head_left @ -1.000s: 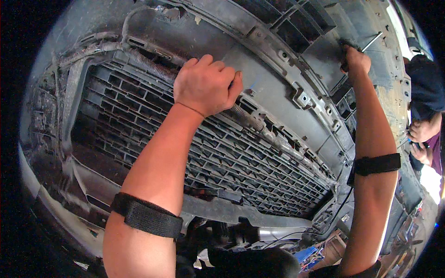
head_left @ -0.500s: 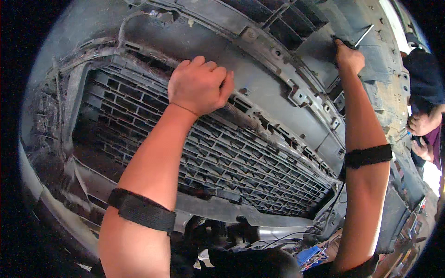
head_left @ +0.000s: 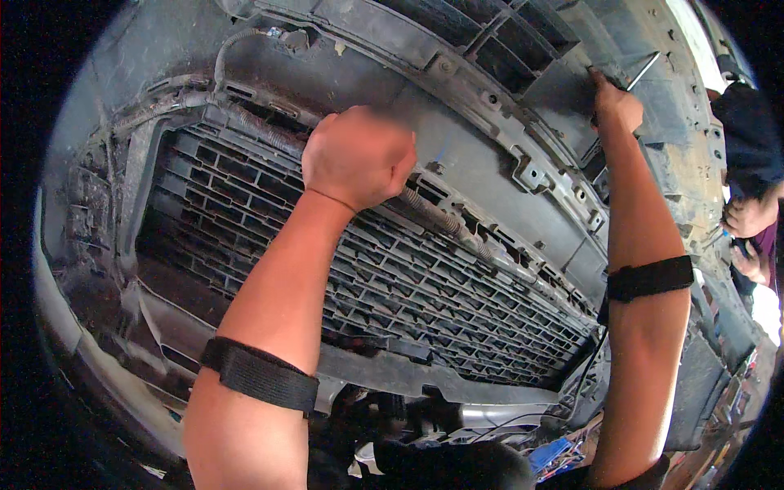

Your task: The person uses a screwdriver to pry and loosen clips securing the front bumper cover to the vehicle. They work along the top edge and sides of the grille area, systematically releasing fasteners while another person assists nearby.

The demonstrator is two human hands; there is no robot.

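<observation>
A large dusty car bumper, its inner side facing me, fills the view. Along its grille runs a corrugated wiring conduit, which passes beneath my left hand. That hand is closed, fingers curled under; its knuckles are blurred, and whatever lies inside it is hidden. At the far right my right hand is closed around a screwdriver against the bumper's inner face. The screwdriver's thin metal shaft points up and right; its handle is mostly covered by my hand.
At the right edge, another person's hands are beside the bumper's end. Several tools and a blue item lie below on the right. Dark ribbed openings sit at the top. A wiring connector is at upper left.
The whole view has shifted slightly, with the bumper and my left hand a little lower and farther right. My left hand is now blurred. Both hands keep their closed shapes.
</observation>
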